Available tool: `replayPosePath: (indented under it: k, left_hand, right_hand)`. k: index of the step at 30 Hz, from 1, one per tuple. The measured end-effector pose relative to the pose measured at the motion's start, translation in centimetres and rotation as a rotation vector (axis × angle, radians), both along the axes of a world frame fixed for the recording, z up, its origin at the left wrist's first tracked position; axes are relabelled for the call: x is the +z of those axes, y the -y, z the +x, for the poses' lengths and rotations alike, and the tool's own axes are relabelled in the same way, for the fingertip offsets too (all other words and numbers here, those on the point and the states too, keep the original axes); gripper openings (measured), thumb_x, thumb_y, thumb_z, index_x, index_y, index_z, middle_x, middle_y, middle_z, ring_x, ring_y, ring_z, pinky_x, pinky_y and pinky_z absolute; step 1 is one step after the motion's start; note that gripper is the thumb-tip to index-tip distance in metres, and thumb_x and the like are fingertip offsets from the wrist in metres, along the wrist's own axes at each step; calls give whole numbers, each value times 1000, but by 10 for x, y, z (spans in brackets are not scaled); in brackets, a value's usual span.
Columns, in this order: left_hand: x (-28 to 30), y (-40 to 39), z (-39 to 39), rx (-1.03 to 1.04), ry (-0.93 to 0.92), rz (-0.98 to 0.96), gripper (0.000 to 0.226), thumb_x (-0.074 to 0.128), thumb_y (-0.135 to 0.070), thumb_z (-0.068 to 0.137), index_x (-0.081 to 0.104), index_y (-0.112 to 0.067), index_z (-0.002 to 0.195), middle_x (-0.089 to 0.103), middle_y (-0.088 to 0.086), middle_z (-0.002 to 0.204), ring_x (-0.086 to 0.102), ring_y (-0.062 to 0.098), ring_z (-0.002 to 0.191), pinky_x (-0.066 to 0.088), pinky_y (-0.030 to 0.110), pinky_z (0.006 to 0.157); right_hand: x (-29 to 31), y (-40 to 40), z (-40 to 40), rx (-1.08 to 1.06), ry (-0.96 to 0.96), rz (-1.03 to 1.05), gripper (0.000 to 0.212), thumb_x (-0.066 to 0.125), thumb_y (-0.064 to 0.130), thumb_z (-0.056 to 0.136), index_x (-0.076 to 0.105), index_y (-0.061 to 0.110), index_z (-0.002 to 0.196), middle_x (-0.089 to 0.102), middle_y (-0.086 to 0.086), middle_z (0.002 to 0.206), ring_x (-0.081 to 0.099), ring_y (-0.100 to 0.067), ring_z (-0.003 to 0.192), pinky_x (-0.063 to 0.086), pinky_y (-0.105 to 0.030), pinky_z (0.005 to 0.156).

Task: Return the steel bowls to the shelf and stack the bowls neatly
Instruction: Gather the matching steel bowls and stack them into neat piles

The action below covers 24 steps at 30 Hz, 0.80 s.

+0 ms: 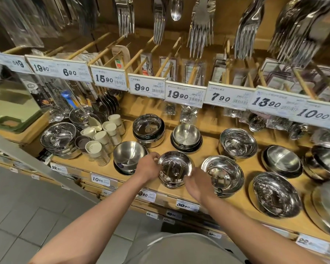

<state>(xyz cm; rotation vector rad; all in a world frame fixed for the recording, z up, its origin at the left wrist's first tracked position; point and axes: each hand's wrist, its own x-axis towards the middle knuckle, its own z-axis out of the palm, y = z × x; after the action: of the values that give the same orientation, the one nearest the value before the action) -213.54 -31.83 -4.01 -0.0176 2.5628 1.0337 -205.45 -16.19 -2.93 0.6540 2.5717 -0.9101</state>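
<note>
Head view: left hand [148, 165] and right hand [196, 184] grip the top bowl [174, 166] by its rim — uneven seating on the stack [170, 182] risks a tilt.

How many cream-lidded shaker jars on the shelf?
5 jars, clustered left of the held bowl: two at the back, two mid-row, one in front. A dark-lidded jar beside them is excluded; more may be hidden.
</note>
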Motion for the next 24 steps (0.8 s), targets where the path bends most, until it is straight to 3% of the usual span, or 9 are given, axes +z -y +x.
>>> replayPosePath:
  k: [4, 13, 19, 22, 24]
  left_hand:
    - [0, 1, -2, -71, -20, -79, 29, 70, -18, 90, 65, -17, 119, 70, 12, 117, 65, 31, 109, 53, 38, 94]
    - [-2, 3, 0, -136, -94, -150, 37, 67, -19, 94, 63, -16, 130, 70, 14, 118, 66, 30, 104, 52, 33, 89]
    - [-2, 3, -1, -177, -123, -184, 36, 66, -22, 95, 62, -15, 129, 73, 15, 111, 67, 30, 101, 52, 34, 87]
    - [-2, 4, -2, -211, -141, -202, 37, 64, -24, 95, 62, -14, 131, 73, 15, 111, 67, 31, 104, 50, 34, 87]
    - [-2, 5, -3, -236, -134, -202, 37, 63, -24, 96, 61, -13, 131, 74, 15, 107, 67, 29, 99, 49, 32, 85]
  right_hand:
    - [-6, 0, 0, -54, -57, -36, 38, 49, 13, 97, 55, 2, 133, 57, 5, 73, 52, -5, 62, 31, -15, 47]
    - [-12, 5, 8, -100, -155, -49, 50, 55, 16, 98, 43, 14, 146, 47, 16, 72, 43, 4, 59, 26, -10, 46]
    - [-10, 5, 9, -66, -155, -29, 46, 54, 16, 98, 47, 9, 143, 60, 4, 83, 57, -13, 72, 42, -24, 67]
    - [-10, 4, 9, -61, -142, -23, 42, 54, 17, 99, 51, 8, 140, 66, -3, 91, 58, -12, 71, 43, -22, 59]
    - [-10, 3, 8, -65, -123, -10, 36, 54, 18, 100, 56, 5, 133, 68, -7, 95, 55, -14, 73, 43, -24, 62]
